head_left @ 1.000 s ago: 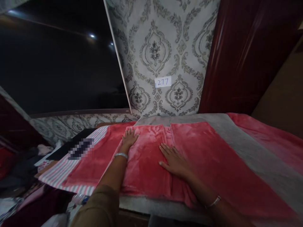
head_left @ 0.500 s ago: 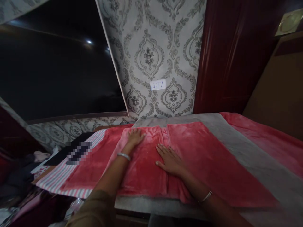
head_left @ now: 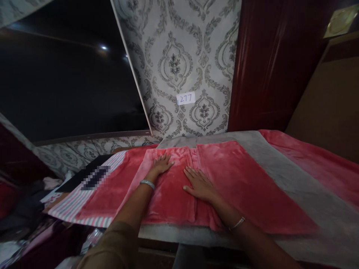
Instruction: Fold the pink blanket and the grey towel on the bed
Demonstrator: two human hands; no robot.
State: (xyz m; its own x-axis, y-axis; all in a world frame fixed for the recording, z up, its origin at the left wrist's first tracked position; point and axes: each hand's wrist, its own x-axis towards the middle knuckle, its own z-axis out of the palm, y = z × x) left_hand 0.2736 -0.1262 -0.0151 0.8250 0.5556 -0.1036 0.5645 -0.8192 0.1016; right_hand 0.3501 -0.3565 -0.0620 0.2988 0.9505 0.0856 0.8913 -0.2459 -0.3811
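Observation:
A plush red cloth [head_left: 179, 198], like a fleece blanket, lies folded in flat panels over a grey cloth [head_left: 266, 157]. My left hand [head_left: 162, 164] rests open on the left folded panel, close to its far edge, fingers spread. Palm down, my right hand [head_left: 198, 182] lies on the seam where the left panel meets the wider right panel [head_left: 246, 190]. Its fingers are stretched out and its thumb is apart. Neither hand grips the fabric. More red cloth reaches left over a striped pink, white and grey cloth [head_left: 70, 209].
A large dark television [head_left: 70, 74] stands at the left against patterned wallpaper [head_left: 179, 67]. A paper label marked 277 [head_left: 185, 98] is on the wall. Another red cloth [head_left: 308, 157] lies at the right. Cluttered fabrics [head_left: 39, 243] fill the lower left. A brown board [head_left: 331, 97] leans at right.
My left hand has slid slightly toward me over the red cloth. The right hand stays nearly in place. The whole view has shifted a little.

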